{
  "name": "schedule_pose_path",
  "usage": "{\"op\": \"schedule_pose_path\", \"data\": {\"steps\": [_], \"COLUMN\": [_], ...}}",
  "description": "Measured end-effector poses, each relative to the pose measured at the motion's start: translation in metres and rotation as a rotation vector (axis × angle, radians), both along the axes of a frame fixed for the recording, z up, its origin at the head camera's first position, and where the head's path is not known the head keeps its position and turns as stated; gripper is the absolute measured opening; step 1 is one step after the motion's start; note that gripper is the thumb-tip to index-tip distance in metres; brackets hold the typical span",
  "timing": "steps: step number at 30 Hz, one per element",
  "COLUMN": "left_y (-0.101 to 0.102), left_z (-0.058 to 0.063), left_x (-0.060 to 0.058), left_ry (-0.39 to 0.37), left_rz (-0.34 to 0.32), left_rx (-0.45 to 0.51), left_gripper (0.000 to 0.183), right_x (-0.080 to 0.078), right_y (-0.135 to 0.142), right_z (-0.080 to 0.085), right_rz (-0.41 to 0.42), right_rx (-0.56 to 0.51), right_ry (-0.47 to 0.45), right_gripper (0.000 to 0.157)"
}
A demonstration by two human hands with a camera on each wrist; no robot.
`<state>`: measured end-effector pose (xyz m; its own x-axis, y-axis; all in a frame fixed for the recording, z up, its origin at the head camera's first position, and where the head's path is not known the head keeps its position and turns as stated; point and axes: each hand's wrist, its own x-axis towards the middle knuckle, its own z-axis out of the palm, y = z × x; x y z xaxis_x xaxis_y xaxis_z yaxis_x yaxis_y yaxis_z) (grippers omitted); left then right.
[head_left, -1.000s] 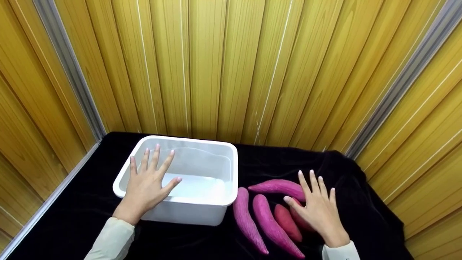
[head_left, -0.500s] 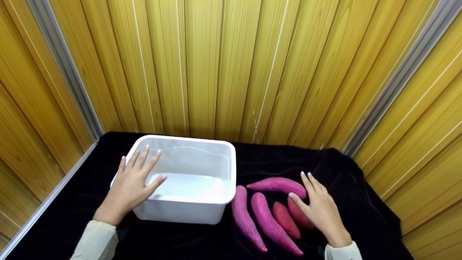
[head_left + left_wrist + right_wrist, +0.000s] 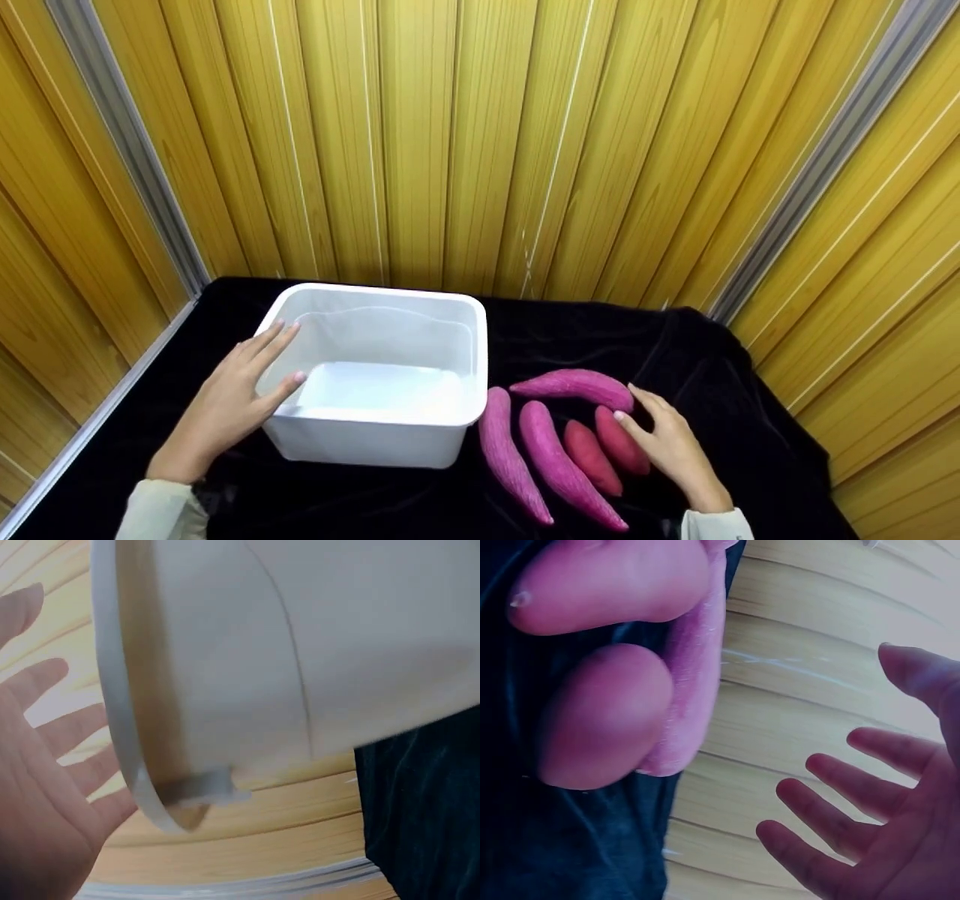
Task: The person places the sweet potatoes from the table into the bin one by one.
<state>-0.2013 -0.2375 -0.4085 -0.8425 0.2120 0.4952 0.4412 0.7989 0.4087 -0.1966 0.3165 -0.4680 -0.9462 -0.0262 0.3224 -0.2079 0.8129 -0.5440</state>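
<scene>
My left hand (image 3: 232,401) is at the left side of a white plastic tub (image 3: 367,444), its fingers overlapping the rim in the head view. Seen from the left wrist, its loosely spread fingers (image 3: 84,727) are right at the tub's rim (image 3: 120,690). To the right of the tub lie three long purple sweet potatoes (image 3: 559,457) and two shorter red ones (image 3: 592,457). My right hand (image 3: 675,442) hovers beside the rightmost red sweet potato (image 3: 621,441), thumb overlapping it in the head view. The right wrist view shows its palm holding nothing, fingers (image 3: 855,787) slightly bent.
Black cloth (image 3: 375,502) covers the table beneath everything. Wood-patterned panels (image 3: 420,150) stand behind and on both sides, with grey metal posts (image 3: 135,150) in the corners. One long sweet potato (image 3: 577,385) lies crosswise behind the red ones.
My left hand has moved left and lower, from over the tub to its left rim. My right hand has lowered toward the red sweet potatoes, its fingers drawing together. The tub and sweet potatoes stay put.
</scene>
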Motion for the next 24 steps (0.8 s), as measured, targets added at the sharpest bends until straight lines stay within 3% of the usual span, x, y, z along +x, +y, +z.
{"op": "schedule_pose_path", "data": {"steps": [7,14,19,24], "left_y": [-0.016,-0.032,-0.04,-0.042], "left_z": [-0.005,0.001,0.007,0.009], "left_x": [0.006,0.001,-0.005,-0.007], "left_ry": [0.005,-0.02,-0.094,-0.192], "left_rz": [-0.064,-0.242,-0.351,-0.402], "left_rx": [0.043,0.084,0.079,0.099], "left_gripper": [0.062,0.05,0.04,0.028], "right_x": [-0.003,-0.005,-0.007,-0.009], "right_y": [0.015,0.026,0.032,0.036], "right_z": [-0.015,-0.023,-0.029,-0.035], "right_rz": [-0.027,-0.03,0.01,0.072], "right_rx": [-0.066,-0.08,-0.144,-0.236], "right_ry": [-0.17,-0.306,-0.371,-0.426], "right_gripper": [0.053,0.053,0.053,0.058]}}
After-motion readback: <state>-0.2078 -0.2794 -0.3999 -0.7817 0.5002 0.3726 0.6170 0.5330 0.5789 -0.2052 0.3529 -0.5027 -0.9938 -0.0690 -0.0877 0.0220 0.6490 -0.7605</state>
